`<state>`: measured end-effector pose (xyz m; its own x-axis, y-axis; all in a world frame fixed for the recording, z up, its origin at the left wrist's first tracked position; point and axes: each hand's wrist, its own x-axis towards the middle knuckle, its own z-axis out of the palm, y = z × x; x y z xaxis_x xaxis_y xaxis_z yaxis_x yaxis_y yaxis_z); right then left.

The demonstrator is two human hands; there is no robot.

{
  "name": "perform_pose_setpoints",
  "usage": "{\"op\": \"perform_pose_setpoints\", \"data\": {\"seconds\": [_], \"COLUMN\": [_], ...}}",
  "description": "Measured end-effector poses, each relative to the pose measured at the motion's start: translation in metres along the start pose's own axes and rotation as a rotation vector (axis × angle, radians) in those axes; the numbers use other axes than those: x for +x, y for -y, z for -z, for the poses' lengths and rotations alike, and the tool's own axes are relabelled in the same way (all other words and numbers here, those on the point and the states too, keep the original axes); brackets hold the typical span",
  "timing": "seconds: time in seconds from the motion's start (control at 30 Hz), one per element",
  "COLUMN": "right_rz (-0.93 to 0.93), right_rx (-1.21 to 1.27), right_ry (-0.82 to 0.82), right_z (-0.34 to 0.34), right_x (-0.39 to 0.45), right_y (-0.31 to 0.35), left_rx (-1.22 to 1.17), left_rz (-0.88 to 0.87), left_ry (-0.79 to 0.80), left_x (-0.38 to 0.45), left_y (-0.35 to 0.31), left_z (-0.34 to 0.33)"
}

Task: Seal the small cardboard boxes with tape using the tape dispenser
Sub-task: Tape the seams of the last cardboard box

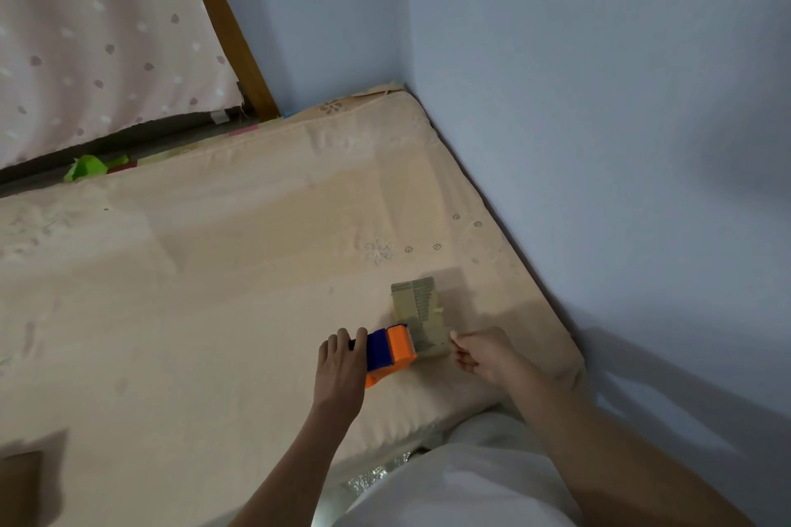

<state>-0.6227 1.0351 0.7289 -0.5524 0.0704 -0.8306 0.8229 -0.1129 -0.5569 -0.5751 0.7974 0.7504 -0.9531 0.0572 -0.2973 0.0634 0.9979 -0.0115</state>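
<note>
A small tan cardboard box (417, 310) with printed text lies on the peach mattress (214, 291), near its right edge. The blue and orange tape dispenser (391, 349) sits against the box's near left side. My left hand (342, 364) grips the dispenser from behind, fingers curled over its blue body. My right hand (483, 353) pinches the box's near right corner with thumb and fingertips. The tape itself is too small to make out.
A blue wall (599, 141) runs close along the mattress's right edge. A pink dotted fabric panel (98, 39) with a wooden frame leans at the far left. Green paper (85, 167) lies behind the mattress. A dark brown object (21, 483) shows at the lower left.
</note>
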Motion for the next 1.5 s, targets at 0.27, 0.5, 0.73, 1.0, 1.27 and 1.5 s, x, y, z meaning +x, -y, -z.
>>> {"op": "perform_pose_setpoints", "data": {"seconds": [0.27, 0.5, 0.73, 1.0, 1.27, 1.5], "right_rz": [-0.107, -0.116, -0.071, 0.442, 0.364, 0.264], "right_rx": [0.107, 0.166, -0.096, -0.608, -0.643, -0.610], "right_ry": [0.158, 0.093, -0.116, -0.382, -0.286, -0.295], "right_z": [0.007, 0.006, 0.001, -0.022, -0.036, -0.047], "right_x": [-0.004, -0.002, 0.001, -0.023, -0.024, -0.029], "right_y": [0.001, 0.001, -0.004, 0.013, 0.012, 0.016], "left_rx": [0.010, 0.043, 0.041, 0.034, 0.019, 0.050], "left_rz": [0.013, 0.012, 0.016, 0.020, 0.017, -0.029], "left_ry": [0.018, 0.025, 0.026, 0.001, 0.009, -0.007], "left_x": [0.003, 0.003, 0.002, 0.002, 0.000, 0.001], "left_y": [-0.001, -0.003, -0.004, -0.005, -0.008, -0.002], "left_z": [0.003, 0.008, 0.009, 0.006, 0.007, 0.009]}}
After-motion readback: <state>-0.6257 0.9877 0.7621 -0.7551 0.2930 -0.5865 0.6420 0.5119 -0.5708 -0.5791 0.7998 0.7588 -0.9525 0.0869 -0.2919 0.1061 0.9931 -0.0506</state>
